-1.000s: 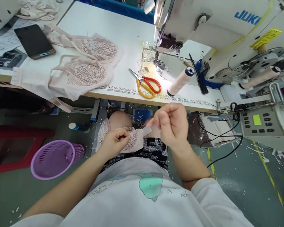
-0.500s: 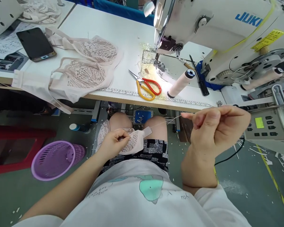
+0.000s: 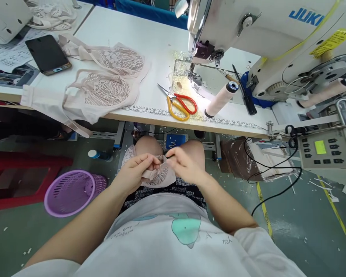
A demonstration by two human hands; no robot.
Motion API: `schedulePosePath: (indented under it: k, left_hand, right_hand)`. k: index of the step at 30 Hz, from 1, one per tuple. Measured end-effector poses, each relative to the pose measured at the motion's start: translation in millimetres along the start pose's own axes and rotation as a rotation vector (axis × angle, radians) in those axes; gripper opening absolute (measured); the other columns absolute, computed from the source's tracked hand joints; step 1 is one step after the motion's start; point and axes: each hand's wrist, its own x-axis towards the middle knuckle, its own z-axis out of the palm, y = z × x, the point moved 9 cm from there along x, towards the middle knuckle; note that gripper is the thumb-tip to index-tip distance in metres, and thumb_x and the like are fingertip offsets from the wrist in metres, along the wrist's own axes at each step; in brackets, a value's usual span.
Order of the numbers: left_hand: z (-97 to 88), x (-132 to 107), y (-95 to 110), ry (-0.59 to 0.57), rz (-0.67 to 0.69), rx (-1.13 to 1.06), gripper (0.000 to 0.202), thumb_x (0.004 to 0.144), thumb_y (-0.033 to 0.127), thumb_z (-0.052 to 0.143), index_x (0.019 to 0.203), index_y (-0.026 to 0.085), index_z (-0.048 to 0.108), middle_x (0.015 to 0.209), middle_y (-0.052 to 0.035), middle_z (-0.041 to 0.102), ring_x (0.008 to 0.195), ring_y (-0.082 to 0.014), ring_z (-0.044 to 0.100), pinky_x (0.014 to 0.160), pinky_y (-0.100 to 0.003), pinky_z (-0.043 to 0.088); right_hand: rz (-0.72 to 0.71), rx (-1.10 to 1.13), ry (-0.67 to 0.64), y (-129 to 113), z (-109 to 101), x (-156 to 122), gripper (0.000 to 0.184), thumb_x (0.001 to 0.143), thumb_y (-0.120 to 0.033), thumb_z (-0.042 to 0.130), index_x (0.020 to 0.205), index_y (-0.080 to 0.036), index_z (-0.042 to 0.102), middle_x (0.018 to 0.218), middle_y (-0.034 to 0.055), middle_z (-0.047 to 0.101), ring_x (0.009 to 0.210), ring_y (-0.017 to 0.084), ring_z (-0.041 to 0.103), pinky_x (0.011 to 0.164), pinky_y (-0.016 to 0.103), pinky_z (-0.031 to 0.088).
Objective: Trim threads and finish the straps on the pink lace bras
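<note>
A pale pink lace bra [image 3: 163, 177] lies across my lap, partly covered by my fingers. My left hand [image 3: 138, 169] is closed in a pinch on its edge. At the bra's upper edge, my right hand [image 3: 183, 164] has thumb and fingers drawn together, close to the left fingertips. A small dark sliver shows by the right fingertips, too small to name. Above on the table, scissors [image 3: 178, 104] with one red and one yellow handle lie beside an upright-leaning spool of pink thread [image 3: 222, 99]. Another lace bra [image 3: 106, 90] is spread on the table's left side, overhanging the front edge.
A JUKI sewing machine [image 3: 265, 34] fills the right of the table, with a control box [image 3: 324, 149] below it. A black phone [image 3: 48, 54] rests at the left. On the floor stand a purple basket [image 3: 70, 194] and a red stool [image 3: 25, 181].
My right hand has come down from the raised right side, where it drew a thread taut, to the bra beside my left hand. The left hand keeps its hold on the bra.
</note>
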Motion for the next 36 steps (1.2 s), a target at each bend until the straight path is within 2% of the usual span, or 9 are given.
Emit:
schedulePosePath:
  k: [4, 7, 9, 12, 15, 22, 26, 30, 36]
  left_hand:
    - [-10.7, -6, 4, 0.068, 0.027, -0.085, 0.029, 0.070, 0.045, 0.056, 0.072, 0.016, 0.056, 0.052, 0.0035, 0.043, 0.041, -0.0048, 0.031, 0.038, -0.017, 0.026]
    - [-23.3, -8, 2, 0.112, 0.034, -0.105, 0.028, 0.070, 0.044, 0.057, 0.074, 0.017, 0.054, 0.045, 0.0069, 0.034, 0.039, -0.0043, 0.026, 0.038, -0.015, 0.021]
    - [-30.3, -9, -1, 0.116, 0.010, -0.091, 0.028, 0.069, 0.044, 0.060, 0.076, 0.016, 0.055, 0.049, 0.0060, 0.040, 0.041, -0.0042, 0.030, 0.038, -0.015, 0.022]
    - [-28.1, -11, -7, 0.009, -0.089, 0.001, 0.029, 0.063, 0.040, 0.067, 0.074, 0.015, 0.058, 0.057, 0.0030, 0.048, 0.044, -0.0044, 0.036, 0.039, -0.015, 0.023]
    - [-19.4, -14, -11, -0.117, -0.151, 0.059, 0.027, 0.059, 0.036, 0.071, 0.066, 0.012, 0.059, 0.049, 0.0047, 0.042, 0.041, -0.0026, 0.030, 0.039, -0.015, 0.018]
    - [-22.9, -10, -19, -0.044, -0.133, -0.034, 0.035, 0.055, 0.041, 0.072, 0.070, 0.012, 0.061, 0.049, 0.0059, 0.040, 0.039, -0.0009, 0.023, 0.039, -0.016, 0.014]
    - [-24.5, -7, -25, -0.013, -0.129, -0.070, 0.040, 0.054, 0.042, 0.073, 0.079, 0.011, 0.063, 0.048, 0.0057, 0.041, 0.040, -0.0009, 0.024, 0.039, -0.016, 0.016]
    - [-19.3, -6, -25, -0.019, -0.125, -0.090, 0.038, 0.055, 0.041, 0.074, 0.076, 0.012, 0.063, 0.049, 0.0052, 0.043, 0.039, -0.0010, 0.026, 0.039, -0.015, 0.017]
    - [-11.8, -5, -28, -0.027, -0.114, -0.104, 0.033, 0.058, 0.040, 0.073, 0.073, 0.013, 0.061, 0.047, 0.0064, 0.040, 0.038, -0.0008, 0.026, 0.038, -0.015, 0.016]
  right_hand:
    - [0.063, 0.139, -0.262, 22, 49, 13, 0.033, 0.076, -0.031, 0.060, 0.103, -0.016, 0.050, 0.049, -0.0116, 0.028, 0.044, 0.006, 0.029, 0.043, 0.018, 0.025]
    - [0.098, 0.151, -0.241, 20, 50, 16, 0.018, 0.077, -0.031, 0.056, 0.081, -0.014, 0.055, 0.048, -0.0102, 0.030, 0.044, 0.005, 0.027, 0.042, 0.018, 0.022]
    - [0.094, 0.136, -0.249, 13, 47, 16, 0.016, 0.079, -0.030, 0.053, 0.076, -0.014, 0.053, 0.048, -0.0096, 0.033, 0.044, 0.005, 0.028, 0.042, 0.018, 0.022]
    - [0.053, 0.094, -0.278, 2, 44, 18, 0.014, 0.080, -0.028, 0.050, 0.077, -0.015, 0.054, 0.050, -0.0089, 0.036, 0.044, 0.005, 0.030, 0.044, 0.018, 0.024]
    - [0.044, 0.072, -0.295, 0, 45, 21, 0.014, 0.080, -0.027, 0.050, 0.075, -0.015, 0.054, 0.051, -0.0084, 0.037, 0.045, 0.005, 0.031, 0.044, 0.018, 0.025]
    - [0.202, 0.102, 0.075, 36, 17, 22, 0.024, 0.080, -0.020, 0.044, 0.102, -0.019, 0.053, 0.064, -0.0034, 0.054, 0.051, 0.009, 0.044, 0.046, 0.020, 0.034]
    - [0.169, 0.232, 0.071, 37, 21, 1, 0.026, 0.082, -0.021, 0.038, 0.104, -0.018, 0.052, 0.078, 0.0008, 0.060, 0.048, 0.007, 0.046, 0.045, 0.021, 0.041]
    - [0.048, 0.463, 0.093, 15, 30, -23, 0.028, 0.085, -0.031, 0.044, 0.112, -0.023, 0.045, 0.102, 0.0052, 0.063, 0.077, 0.013, 0.064, 0.064, 0.028, 0.054]
    - [0.030, 0.237, 0.080, 7, 40, -26, 0.013, 0.086, -0.028, 0.045, 0.082, -0.019, 0.054, 0.083, 0.0049, 0.064, 0.074, 0.016, 0.064, 0.059, 0.029, 0.053]
